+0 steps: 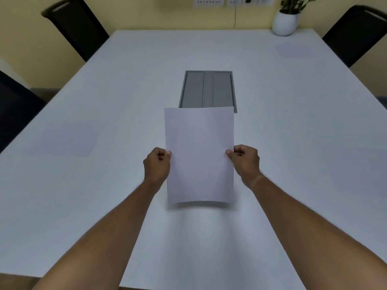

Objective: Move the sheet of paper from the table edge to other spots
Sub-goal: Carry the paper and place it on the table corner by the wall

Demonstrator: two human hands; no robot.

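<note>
A blank white sheet of paper [200, 153] hangs lifted above the middle of the white table [83, 185], with its shadow on the tabletop below its near edge. My left hand [157, 164] pinches the sheet's left edge. My right hand [244, 162] pinches its right edge at about the same height. The sheet's far edge covers the near end of the grey panel.
A grey cable-box panel [207, 88] is set into the table's centre. A white pot with a green plant [285, 23] stands at the far right corner. Black chairs [77, 28] flank both sides; wall sockets [209, 1] sit behind.
</note>
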